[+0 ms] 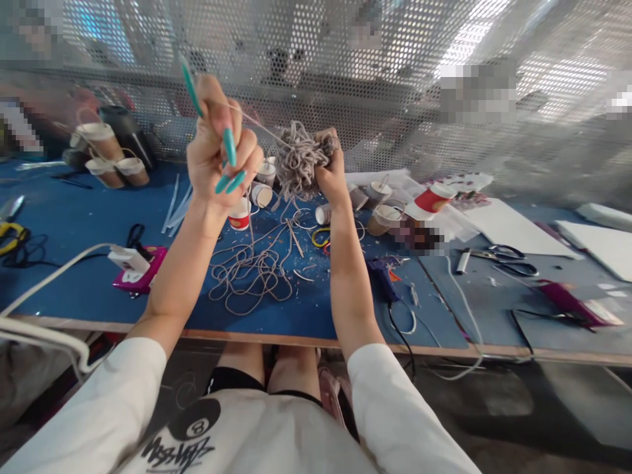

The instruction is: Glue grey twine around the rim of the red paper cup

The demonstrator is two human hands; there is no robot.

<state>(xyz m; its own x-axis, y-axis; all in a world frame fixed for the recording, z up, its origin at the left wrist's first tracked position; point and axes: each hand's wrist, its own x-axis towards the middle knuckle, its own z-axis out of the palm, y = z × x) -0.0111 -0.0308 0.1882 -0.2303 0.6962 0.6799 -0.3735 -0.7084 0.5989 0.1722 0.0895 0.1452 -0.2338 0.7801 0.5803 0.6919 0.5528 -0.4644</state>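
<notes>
Raised at the left, my left hand [222, 141] is closed in a pinch on a grey cord strand [259, 123]. That strand runs taut across to a tangled bundle of grey cord [299, 161]. My right hand [333, 168] is wrapped round the right side of this bundle, holding it above the table. Below both hands, loose loops of cord [251, 273] lie spread on the blue table. Behind the bundle and partly hidden by it are small cord-wrapped cups [261, 195]. A red and white paper cup [239, 215] stands under my left hand.
Yellow-handled scissors [320, 237] lie partly behind my right forearm. A blue glue gun [382, 280] is to its right, and black scissors [494, 257] lie farther over. At left sit a magenta power strip [143, 270] and a dark bottle [128, 135]. A perforated metal screen [395, 99] rises behind.
</notes>
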